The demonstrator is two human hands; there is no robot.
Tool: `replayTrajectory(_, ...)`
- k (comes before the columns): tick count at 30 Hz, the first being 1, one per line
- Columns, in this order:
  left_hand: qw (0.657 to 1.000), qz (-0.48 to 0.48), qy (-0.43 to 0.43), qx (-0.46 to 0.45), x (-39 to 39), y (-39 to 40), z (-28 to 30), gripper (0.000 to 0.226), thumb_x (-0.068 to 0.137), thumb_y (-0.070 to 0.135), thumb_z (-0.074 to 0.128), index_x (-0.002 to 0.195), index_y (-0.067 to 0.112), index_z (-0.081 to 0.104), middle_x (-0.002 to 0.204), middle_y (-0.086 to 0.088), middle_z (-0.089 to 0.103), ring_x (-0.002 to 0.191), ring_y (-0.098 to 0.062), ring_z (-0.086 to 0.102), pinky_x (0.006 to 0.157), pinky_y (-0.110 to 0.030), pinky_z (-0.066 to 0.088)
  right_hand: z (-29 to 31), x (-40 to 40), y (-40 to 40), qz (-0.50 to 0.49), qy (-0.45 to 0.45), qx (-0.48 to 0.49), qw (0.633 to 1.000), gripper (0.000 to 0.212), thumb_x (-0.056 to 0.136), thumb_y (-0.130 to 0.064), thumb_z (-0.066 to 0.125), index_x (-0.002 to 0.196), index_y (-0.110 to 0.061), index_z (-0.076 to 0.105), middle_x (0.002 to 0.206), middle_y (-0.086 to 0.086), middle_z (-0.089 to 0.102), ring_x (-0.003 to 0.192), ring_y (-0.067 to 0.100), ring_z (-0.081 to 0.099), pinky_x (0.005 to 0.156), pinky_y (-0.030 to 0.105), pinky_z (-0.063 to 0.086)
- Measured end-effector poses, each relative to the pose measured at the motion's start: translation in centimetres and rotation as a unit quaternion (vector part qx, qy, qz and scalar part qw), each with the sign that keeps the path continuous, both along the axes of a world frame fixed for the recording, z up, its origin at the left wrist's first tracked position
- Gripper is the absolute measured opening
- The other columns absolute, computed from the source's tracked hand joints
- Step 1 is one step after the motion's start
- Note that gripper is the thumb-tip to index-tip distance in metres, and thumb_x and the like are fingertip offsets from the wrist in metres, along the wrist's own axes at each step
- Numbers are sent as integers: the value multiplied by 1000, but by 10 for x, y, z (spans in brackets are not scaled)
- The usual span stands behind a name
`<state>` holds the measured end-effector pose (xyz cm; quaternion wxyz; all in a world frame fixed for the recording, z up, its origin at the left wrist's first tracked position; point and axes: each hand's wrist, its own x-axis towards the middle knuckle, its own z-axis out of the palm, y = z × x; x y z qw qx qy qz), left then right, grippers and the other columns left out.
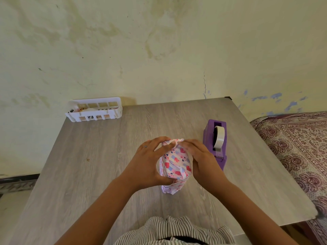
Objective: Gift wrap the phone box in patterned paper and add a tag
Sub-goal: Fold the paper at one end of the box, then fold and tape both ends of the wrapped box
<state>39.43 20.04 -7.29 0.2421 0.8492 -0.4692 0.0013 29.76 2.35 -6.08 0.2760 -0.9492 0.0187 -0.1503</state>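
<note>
- At the middle of the grey wood-grain table (106, 156), the phone box (174, 162) sits wrapped in patterned paper printed with pink and red hearts, held between 2 hands just above the tabletop or resting on it by the near end; which one cannot be told.
- The left hand (148, 163) grips the left side of the box, thumb curled under the near part and fingers curled over the far end, where they pinch the gathered paper.
- The right hand (200, 156) clasps the right side, its fingertips (182, 143) meeting the left hand's at the bunched far flap.
- Orientation: the long axis of the box runs away from the person toward the wall, with the far end raised or tilted slightly; the unfinished fold is at the far end.
- Risk 1: the far flap looks crumpled rather than creased; pressing it flat as it is would likely leave a bulky, uneven end.
- Risk 2: no tape is visible on the fold; releasing either hand to reach the purple tape dispenser (216, 142), just beside the right hand, could let the paper spring open.
- Risk 3: hard pinching may tear the thin paper at the corners.
- A white plastic basket (93, 110) stands at the far left corner of the table; its contents are too small to identify, so the tag cannot be confirmed there.
</note>
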Motion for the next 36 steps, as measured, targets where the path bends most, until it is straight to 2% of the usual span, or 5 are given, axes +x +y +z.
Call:
replayTrajectory(4, 1000, 6, -4, 1, 1, 2, -2, 91, 63, 75, 61, 141, 35, 35, 148, 9, 31, 134, -9, 26, 108, -24, 12, -3, 10, -1, -11, 97, -40, 994, 76, 87, -35, 64, 149, -21, 22, 154, -3, 26, 137, 16, 34, 111, 31, 31)
replayTrajectory(13, 999, 2, -1, -47, -1, 3, -4, 78, 62, 73, 60, 129, 36, 44, 144, 6, 38, 131, -12, 34, 106, -30, 23, -18, 6, -12, 1, 74, -153, 985, 91, 68, -14, 83, 138, -36, 29, 140, 8, 47, 119, 33, 52, 86, 50, 53)
replayTrajectory(19, 999, -4, 7, -47, -2, 1, -4, 78, 63, 74, 59, 129, 38, 40, 145, 7, 36, 130, -9, 33, 105, -29, 20, -13, -2, -16, -102, 18, 60, 993, 44, 93, 2, 48, 126, -26, 57, 126, -3, 55, 110, 12, 55, 88, 14, 42)
replayTrajectory(29, 999, -6, 37, -33, -4, 1, -7, 80, 63, 77, 57, 131, 41, 36, 150, 12, 29, 131, 2, 23, 106, -21, 13, -38, -5, -79, -371, 207, 203, 882, 29, 90, -34, 61, 91, -5, 57, 86, 11, 56, 73, 30, 61, 71, 47, 56)
replayTrajectory(36, 998, -14, 45, -38, -5, 0, -6, 80, 63, 78, 57, 130, 43, 33, 150, 11, 27, 133, 1, 24, 106, -26, 20, -50, 7, -98, -454, 140, 532, 701, 20, 85, -11, 66, 97, 5, 64, 77, 13, 51, 57, 17, 35, 43, 25, 37)
